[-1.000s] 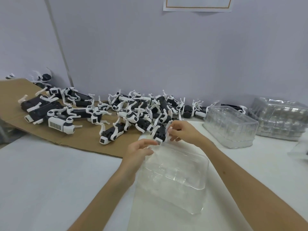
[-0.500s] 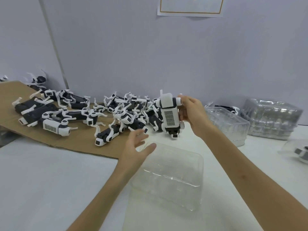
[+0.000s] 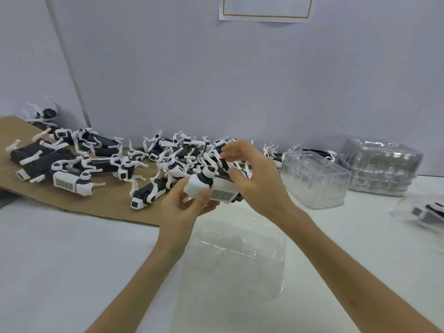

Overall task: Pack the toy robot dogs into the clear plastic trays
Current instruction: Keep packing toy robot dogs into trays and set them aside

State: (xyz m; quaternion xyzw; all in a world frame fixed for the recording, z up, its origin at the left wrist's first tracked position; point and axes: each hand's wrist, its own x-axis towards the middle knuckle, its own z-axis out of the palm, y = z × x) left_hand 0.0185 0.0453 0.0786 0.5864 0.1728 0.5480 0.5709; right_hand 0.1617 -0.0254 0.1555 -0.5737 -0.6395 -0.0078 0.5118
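Dog [image 3: 217, 190] in the air above tray [image 3: 236, 257], long axis left-right, white end left, grille toward camera; left hand [image 3: 185, 209] pinches white end; right hand [image 3: 260, 182] thumb on top, fingers arched, loosely spread.

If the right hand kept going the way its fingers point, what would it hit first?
Probably the pile of toy dogs behind the held toy dog; the right hand points left and away, but depth is unclear.

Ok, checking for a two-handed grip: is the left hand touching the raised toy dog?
Touching. The head view shows the left hand with fingers curled round the white end of the toy dog.
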